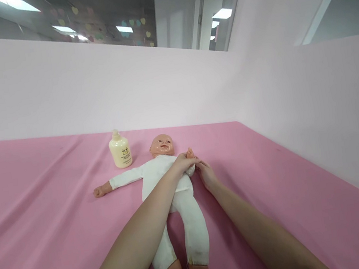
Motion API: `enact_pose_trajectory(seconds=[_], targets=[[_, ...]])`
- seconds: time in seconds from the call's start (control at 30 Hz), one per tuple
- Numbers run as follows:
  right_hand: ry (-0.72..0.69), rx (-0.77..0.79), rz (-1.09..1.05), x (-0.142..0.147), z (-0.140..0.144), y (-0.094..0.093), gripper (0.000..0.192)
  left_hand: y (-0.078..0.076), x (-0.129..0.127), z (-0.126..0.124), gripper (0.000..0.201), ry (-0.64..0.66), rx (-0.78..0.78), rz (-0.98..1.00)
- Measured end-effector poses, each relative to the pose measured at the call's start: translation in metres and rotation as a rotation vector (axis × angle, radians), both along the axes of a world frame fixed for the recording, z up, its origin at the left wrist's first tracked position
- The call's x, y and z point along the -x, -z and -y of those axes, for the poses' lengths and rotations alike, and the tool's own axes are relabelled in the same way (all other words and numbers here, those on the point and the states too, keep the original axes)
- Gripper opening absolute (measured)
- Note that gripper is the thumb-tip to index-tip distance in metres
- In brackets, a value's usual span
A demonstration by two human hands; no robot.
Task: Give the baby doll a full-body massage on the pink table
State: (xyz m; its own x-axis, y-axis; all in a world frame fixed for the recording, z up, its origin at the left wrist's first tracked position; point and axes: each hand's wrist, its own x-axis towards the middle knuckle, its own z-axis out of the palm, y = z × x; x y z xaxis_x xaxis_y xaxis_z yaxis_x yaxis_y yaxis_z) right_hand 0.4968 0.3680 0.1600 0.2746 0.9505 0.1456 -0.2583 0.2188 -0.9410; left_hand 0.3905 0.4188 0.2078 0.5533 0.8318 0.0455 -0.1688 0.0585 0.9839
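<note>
both hands sit at the doll's (169, 177) raised arm, left hand (184, 162) clenched around its wrist, right hand (206, 174) loose, fingers touching beside it.

White-suited doll (170, 186), pale yellow bottle (120, 151), plain pink sheet (41, 211), pale pink walls (56, 90).

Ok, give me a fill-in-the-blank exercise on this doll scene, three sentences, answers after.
1. The doll lies on its back on a sheet whose colour is ____.
2. The left hand and the right hand meet at one of the doll's ____.
3. Beside the doll's head stands a cream-coloured ____.

Missing words: pink; arms; bottle
</note>
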Motion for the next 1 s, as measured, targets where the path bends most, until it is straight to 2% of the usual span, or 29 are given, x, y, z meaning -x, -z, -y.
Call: enact_pose_trajectory(seconds=[0.1, 0.27, 0.5, 0.73, 0.83, 1.0], targets=[[0.004, 0.015, 0.004, -0.001, -0.001, 0.002, 0.016, -0.003, 0.0, 0.001, 0.031, -0.035, 0.02, 0.019], [0.011, 0.026, 0.017, -0.004, -0.001, 0.004, 0.017, -0.009, -0.001, 0.002, 0.036, -0.083, 0.046, 0.027], [0.017, 0.021, 0.011, -0.003, 0.0, 0.003, 0.019, -0.008, -0.001, 0.001, 0.046, -0.083, 0.036, 0.028], [0.001, 0.015, 0.016, -0.003, -0.002, 0.004, 0.018, -0.004, -0.004, -0.004, 0.026, -0.16, -0.003, -0.036], [-0.007, 0.004, 0.014, -0.002, -0.001, 0.005, 0.017, 0.001, -0.002, -0.005, 0.027, -0.14, -0.038, -0.08], [0.0, -0.001, -0.02, -0.004, -0.002, 0.006, 0.011, 0.01, -0.002, -0.007, 0.041, -0.031, -0.11, -0.114]])
